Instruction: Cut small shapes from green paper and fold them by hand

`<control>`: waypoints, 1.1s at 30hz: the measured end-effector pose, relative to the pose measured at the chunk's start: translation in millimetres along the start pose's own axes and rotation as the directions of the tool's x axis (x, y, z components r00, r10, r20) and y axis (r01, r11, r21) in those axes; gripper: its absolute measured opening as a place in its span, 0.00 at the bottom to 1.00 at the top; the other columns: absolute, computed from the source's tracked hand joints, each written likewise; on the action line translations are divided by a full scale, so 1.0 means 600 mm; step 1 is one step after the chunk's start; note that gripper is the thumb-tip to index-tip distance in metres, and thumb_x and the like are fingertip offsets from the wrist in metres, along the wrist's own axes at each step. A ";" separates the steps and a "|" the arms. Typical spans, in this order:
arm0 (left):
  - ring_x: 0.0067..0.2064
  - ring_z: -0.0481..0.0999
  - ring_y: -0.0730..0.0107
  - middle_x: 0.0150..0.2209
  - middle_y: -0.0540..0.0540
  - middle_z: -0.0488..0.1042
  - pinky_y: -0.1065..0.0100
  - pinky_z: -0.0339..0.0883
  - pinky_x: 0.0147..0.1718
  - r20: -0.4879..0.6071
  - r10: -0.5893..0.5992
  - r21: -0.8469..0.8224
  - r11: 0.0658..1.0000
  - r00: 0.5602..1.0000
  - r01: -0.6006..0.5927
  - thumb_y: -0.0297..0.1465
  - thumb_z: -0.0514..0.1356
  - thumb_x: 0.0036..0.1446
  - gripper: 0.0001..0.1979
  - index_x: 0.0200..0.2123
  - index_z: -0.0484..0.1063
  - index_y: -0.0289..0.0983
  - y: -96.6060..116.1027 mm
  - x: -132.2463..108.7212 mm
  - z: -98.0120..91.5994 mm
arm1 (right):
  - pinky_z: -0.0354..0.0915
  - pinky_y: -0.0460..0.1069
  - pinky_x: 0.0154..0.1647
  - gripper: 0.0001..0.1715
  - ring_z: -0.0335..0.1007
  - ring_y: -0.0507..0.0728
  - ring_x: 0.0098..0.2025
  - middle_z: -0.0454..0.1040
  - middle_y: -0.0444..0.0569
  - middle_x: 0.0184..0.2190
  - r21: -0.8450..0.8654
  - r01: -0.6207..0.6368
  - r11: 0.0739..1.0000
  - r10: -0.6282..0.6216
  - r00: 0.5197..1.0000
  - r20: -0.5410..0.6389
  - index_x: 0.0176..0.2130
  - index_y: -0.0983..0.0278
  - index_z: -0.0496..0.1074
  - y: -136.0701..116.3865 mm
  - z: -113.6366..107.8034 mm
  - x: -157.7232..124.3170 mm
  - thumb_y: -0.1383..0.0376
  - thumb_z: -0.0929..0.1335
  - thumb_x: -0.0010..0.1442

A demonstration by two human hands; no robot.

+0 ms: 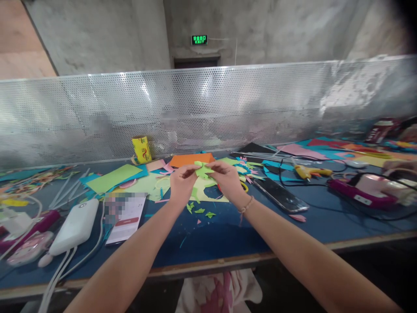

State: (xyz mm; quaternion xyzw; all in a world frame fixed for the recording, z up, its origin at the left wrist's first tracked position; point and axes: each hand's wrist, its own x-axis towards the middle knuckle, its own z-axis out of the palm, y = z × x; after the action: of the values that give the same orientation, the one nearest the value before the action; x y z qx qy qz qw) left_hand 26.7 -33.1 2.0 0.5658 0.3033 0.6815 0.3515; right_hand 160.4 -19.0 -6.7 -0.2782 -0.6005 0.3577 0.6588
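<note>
Between my two hands, a small piece of light green paper (202,171) is held up above the table. My left hand (183,181) pinches its left side with thumb and fingertips. On the other side my right hand (229,179), with a bracelet at the wrist, grips the right edge in the same way. Fingers cover part of the paper's outline. Beneath the hands lie pale yellow-green paper sheets (217,196). Several small green paper cutouts (200,211) are scattered on the blue tabletop just in front.
To the left lie a white power bank (75,226) with cables, a phone (128,221) and a green sheet (114,178). A dark phone (280,194), a yellow glue gun (311,171) and a purple power strip (361,194) lie right. A perforated metal screen (202,108) stands behind.
</note>
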 end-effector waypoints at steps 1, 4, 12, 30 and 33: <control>0.33 0.75 0.69 0.29 0.46 0.76 0.66 0.69 0.35 0.010 0.005 0.017 1.000 1.000 -0.005 0.29 0.62 0.41 0.06 0.28 0.74 0.36 0.000 -0.001 0.000 | 0.64 0.48 0.32 0.09 0.66 0.50 0.30 0.71 0.43 0.27 -0.046 0.031 0.998 -0.031 0.999 -0.008 0.30 0.61 0.73 -0.003 0.000 0.000 0.69 0.69 0.42; 0.34 0.74 0.69 0.31 0.46 0.76 0.65 0.69 0.37 0.068 0.040 0.082 0.996 0.997 -0.046 0.29 0.61 0.43 0.06 0.29 0.75 0.37 0.002 -0.004 0.001 | 0.64 0.48 0.32 0.08 0.64 0.52 0.34 0.67 0.45 0.31 -0.218 0.167 0.961 -0.181 0.982 -0.044 0.28 0.60 0.72 -0.015 -0.002 0.001 0.71 0.68 0.44; 0.34 0.74 0.71 0.32 0.47 0.75 0.67 0.69 0.36 0.138 0.165 0.124 0.975 0.977 -0.183 0.28 0.60 0.45 0.07 0.30 0.76 0.39 0.010 -0.013 0.011 | 0.63 0.52 0.37 0.16 0.65 0.54 0.38 0.68 0.45 0.34 -0.518 0.421 0.745 -0.460 0.886 0.058 0.30 0.58 0.71 -0.030 -0.017 -0.002 0.77 0.63 0.45; 0.34 0.72 0.73 0.32 0.46 0.72 0.68 0.68 0.37 0.183 0.154 0.016 0.987 0.971 -0.160 0.26 0.59 0.44 0.07 0.30 0.74 0.37 0.006 -0.014 0.013 | 0.64 0.50 0.34 0.12 0.66 0.54 0.33 0.70 0.44 0.28 -0.532 0.460 0.711 -0.490 0.867 0.094 0.28 0.59 0.67 -0.031 -0.013 -0.006 0.76 0.63 0.45; 0.34 0.72 0.73 0.32 0.46 0.72 0.68 0.68 0.35 0.183 0.104 0.021 0.994 0.978 -0.110 0.25 0.58 0.43 0.08 0.31 0.72 0.36 0.004 -0.010 0.012 | 0.63 0.51 0.35 0.12 0.66 0.54 0.33 0.70 0.45 0.28 -0.539 0.432 0.723 -0.459 0.884 0.092 0.28 0.59 0.68 -0.032 -0.012 -0.005 0.75 0.63 0.45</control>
State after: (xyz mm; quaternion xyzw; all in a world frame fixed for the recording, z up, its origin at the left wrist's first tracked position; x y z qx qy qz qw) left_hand 33.8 -39.0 1.9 0.6464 0.2495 0.6402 0.3317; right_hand 170.2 -32.3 5.7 -0.3100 -0.7100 -0.0035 0.6323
